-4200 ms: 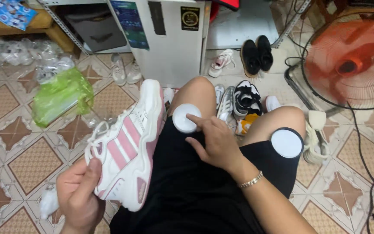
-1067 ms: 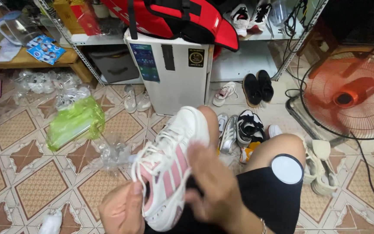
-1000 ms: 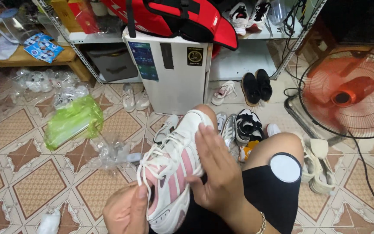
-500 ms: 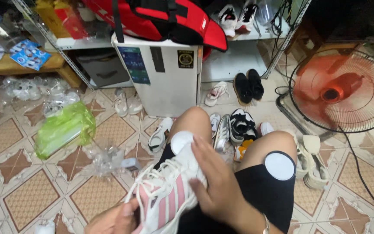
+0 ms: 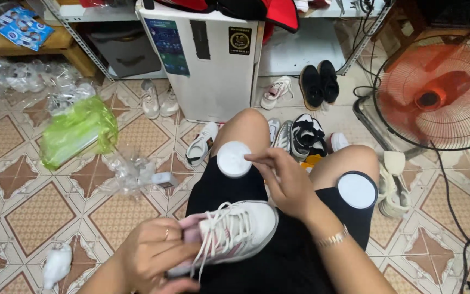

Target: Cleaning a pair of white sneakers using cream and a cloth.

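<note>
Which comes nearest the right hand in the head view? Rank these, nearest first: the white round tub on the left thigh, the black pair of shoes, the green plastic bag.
From the right hand:
1. White round tub: on the left thigh, at the fingertips.
2. Black pair of shoes: on the floor ahead, by the shelf.
3. Green plastic bag: far off to the left on the tiles.

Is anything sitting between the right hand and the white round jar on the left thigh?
Nothing visible. The right hand reaches toward the white round jar on the left thigh, its fingertips at the jar's edge. The left hand holds the white and pink sneaker lower on the lap, out of that path.
</note>
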